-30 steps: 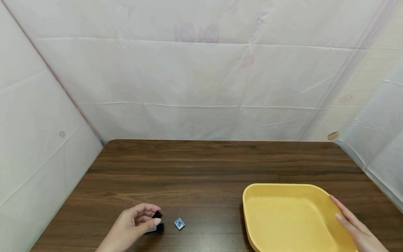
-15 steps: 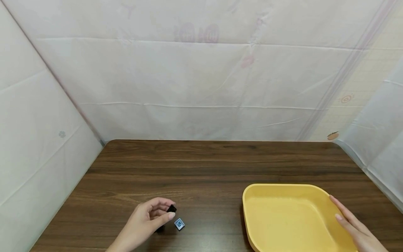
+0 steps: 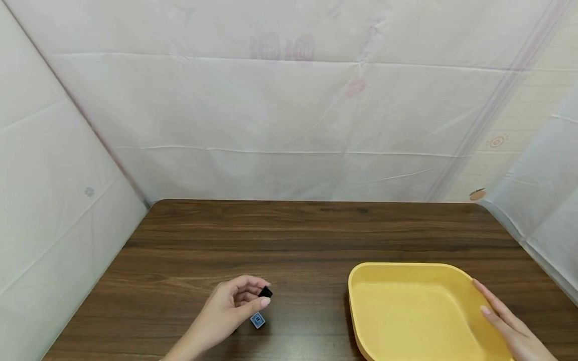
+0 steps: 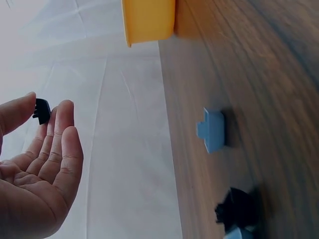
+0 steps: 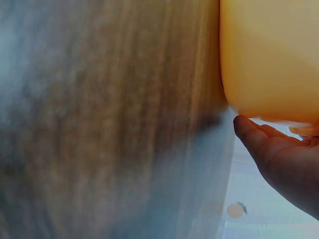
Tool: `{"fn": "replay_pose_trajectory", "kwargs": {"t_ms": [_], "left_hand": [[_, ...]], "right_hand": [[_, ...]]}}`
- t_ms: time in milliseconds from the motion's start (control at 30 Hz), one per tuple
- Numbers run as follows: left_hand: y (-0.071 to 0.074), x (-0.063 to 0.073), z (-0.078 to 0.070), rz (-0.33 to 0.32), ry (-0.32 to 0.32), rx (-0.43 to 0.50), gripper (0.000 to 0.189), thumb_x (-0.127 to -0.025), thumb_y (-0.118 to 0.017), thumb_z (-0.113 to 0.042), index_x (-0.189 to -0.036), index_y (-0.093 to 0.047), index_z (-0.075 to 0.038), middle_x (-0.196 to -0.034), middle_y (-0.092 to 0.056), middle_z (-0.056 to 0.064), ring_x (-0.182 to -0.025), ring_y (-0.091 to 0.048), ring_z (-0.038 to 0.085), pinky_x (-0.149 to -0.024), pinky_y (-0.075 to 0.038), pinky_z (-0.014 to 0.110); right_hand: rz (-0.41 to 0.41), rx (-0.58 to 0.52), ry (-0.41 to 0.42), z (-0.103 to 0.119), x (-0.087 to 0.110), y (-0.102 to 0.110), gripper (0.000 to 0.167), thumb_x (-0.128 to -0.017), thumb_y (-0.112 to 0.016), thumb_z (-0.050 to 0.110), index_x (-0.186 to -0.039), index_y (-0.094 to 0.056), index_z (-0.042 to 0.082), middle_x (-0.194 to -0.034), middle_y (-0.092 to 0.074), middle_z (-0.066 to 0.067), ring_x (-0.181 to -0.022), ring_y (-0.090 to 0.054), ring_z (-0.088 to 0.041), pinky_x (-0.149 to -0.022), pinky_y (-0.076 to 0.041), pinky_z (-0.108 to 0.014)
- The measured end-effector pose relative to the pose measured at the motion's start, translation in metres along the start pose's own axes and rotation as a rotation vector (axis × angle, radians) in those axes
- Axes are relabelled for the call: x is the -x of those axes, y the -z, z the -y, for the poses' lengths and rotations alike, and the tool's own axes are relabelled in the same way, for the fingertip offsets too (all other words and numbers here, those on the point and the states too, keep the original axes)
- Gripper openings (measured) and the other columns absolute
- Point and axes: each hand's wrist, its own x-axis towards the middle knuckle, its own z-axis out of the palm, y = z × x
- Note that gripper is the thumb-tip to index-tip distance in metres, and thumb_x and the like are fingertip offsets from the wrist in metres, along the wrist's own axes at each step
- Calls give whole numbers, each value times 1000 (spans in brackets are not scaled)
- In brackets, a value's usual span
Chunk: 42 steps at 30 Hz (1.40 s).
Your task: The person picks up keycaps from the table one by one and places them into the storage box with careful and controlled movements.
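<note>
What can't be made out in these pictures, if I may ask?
Head view: the mark on the blue piece is too small to read.
Head view: the near side of the yellow tray is cut off by the bottom edge.
Left wrist view: a second blue piece is cut off by the bottom edge.
Right wrist view: the table is blurred, so its grain is unclear.

I record one black keycap (image 3: 265, 291), pinched aloft in the left hand (image 3: 226, 310). A blue keycap (image 4: 214, 130) lies inverted, stem up; near it sit a second black keycap (image 4: 238, 209) and a cropped blue piece (image 4: 239, 234). The right hand (image 3: 514, 331) grips the yellow tray (image 3: 415, 316).
</note>
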Motion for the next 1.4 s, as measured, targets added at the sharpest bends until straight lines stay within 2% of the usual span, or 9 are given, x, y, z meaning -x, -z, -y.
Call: {"fn": "replay_pose_trajectory", "kwargs": {"t_ms": [133,333,500,633,733,900,1000,1167,1400], "left_hand": [[-5,-5,-3,6,-28,2,27,-84,-65,-17,-103,-60,1,-92,-64,8,-79,-60,8,-71,-51,25],[-13,-14,-8,40,-33,13,27,-84,-66,-21,-103,-62,-2,-93,-64,7,-80,-60,9,-70,-51,25],[-20,-21,-11,53,-17,18,27,-83,-67,-23,-102,-63,-4,-92,-65,6,-79,-60,9,-68,-50,24],[-26,-27,-12,62,-22,23,26,-83,-67,-22,-101,-63,-3,-91,-66,5,-78,-60,9,-68,-50,24],[-32,-31,-14,81,-35,37,27,-83,-67,-22,-101,-63,-1,-91,-66,6,-78,-59,9,-68,-50,23],[-42,-39,-15,100,-76,66,29,-83,-67,-21,-102,-64,1,-90,-66,7,-78,-59,8,-68,-50,23],[-48,-43,-16,108,-73,68,28,-82,-68,-22,-100,-64,0,-89,-66,6,-77,-59,7,-68,-50,22],[-57,-47,-20,118,-49,69,26,-82,-69,-21,-99,-65,-2,-87,-65,4,-75,-58,7,-67,-49,21],[-67,-51,-23,135,-58,72,25,-80,-70,-19,-98,-66,-2,-86,-64,3,-74,-57,6,-67,-48,20]], "right_hand": [[-10,28,10,-2,-1,1,52,-102,-16,24,-142,15,36,-138,6,21,-100,-43,14,-77,-50,-37],[27,-38,26,-2,-2,2,52,-103,-16,23,-142,16,36,-135,2,23,-102,-44,13,-77,-49,-29],[9,-32,9,-2,-1,1,52,-103,-17,24,-142,15,36,-136,2,21,-101,-45,11,-77,-50,-33],[1,2,16,-1,-1,1,52,-102,-16,24,-142,15,35,-139,10,19,-101,-43,13,-77,-50,-39],[19,-18,26,0,0,1,52,-102,-16,23,-142,16,36,-140,11,18,-101,-44,12,-78,-50,-42],[31,-41,46,-1,-1,1,52,-103,-16,22,-142,15,35,-138,5,21,-103,-43,13,-78,-49,-30],[31,-40,56,-2,-1,1,52,-103,-16,21,-143,14,35,-137,3,22,-104,-42,15,-77,-49,-27],[27,-50,46,-1,0,0,52,-103,-16,22,-143,14,36,-137,3,21,-104,-44,12,-78,-50,-30],[-6,-13,16,1,1,-2,52,-102,-17,24,-143,14,35,-138,3,18,-102,-46,10,-77,-50,-34]]}}
